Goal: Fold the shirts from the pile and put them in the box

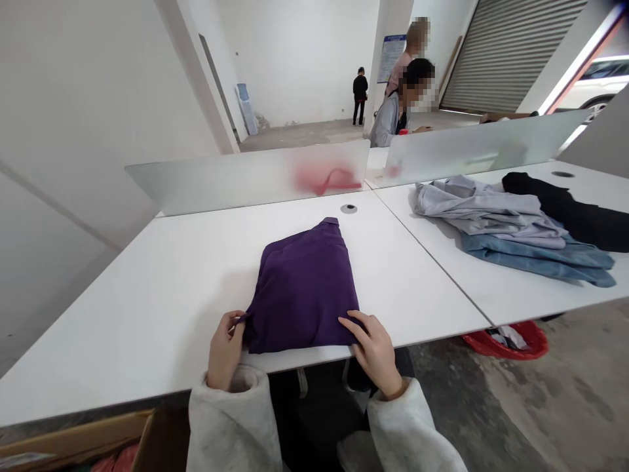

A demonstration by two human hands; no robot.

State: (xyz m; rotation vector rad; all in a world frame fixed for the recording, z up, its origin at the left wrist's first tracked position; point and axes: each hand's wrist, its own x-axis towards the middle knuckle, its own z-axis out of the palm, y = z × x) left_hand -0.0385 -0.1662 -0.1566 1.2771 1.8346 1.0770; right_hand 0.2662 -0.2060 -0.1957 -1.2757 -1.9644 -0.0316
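Grip at both near corners: left hand (227, 351) pinches a folded purple garment (307, 288); right hand (371, 344) lays fingers over the opposite corner, whether clasping cannot be told; the hold seems to steady the near edge, at the bench (162, 295) front; grey (481, 203), blue (535, 259) and black clothes (574, 206) lie right, past a seam; a frosted panel (246, 180) bars the far side.

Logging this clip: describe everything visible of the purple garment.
The purple garment is dark, plain, soft-looking cloth, folded into a rough four-sided bundle with slight creases and a narrow, banded far corner. It lies on the white table, close to the near edge. The left hand pinches its near-left corner; the right hand touches the near-right one.
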